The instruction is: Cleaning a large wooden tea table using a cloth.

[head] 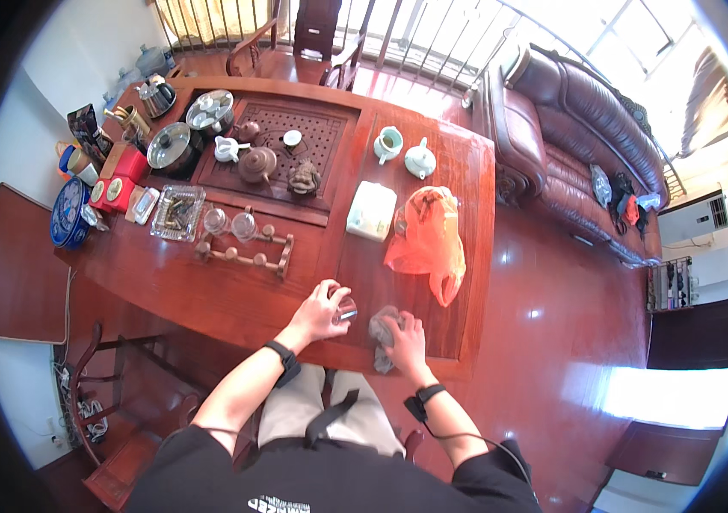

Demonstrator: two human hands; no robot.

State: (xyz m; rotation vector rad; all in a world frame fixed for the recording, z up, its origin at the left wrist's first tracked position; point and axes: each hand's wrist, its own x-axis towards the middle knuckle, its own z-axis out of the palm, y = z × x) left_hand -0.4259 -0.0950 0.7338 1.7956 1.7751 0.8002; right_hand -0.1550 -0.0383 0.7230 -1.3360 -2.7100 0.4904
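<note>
My left hand (322,312) holds a small clear glass cup (344,311) above the near part of the wooden tea table (242,320). Just to the right, my right hand (407,340) grips a crumpled grey cloth (384,327) near the table's front edge. To the left stands a wooden cup rack (245,258) with two clear glass cups (244,226) on its left part. Beyond my hands lie an orange plastic bag (431,237) and a white tissue pack (371,210).
A glass ashtray (176,213) with cigarette butts sits left of the rack. Farther back are a brown teapot (257,165), a carved figurine (304,177), a pale green teapot (420,158) and a matching pitcher (388,143). A wooden chair (126,410) stands at lower left.
</note>
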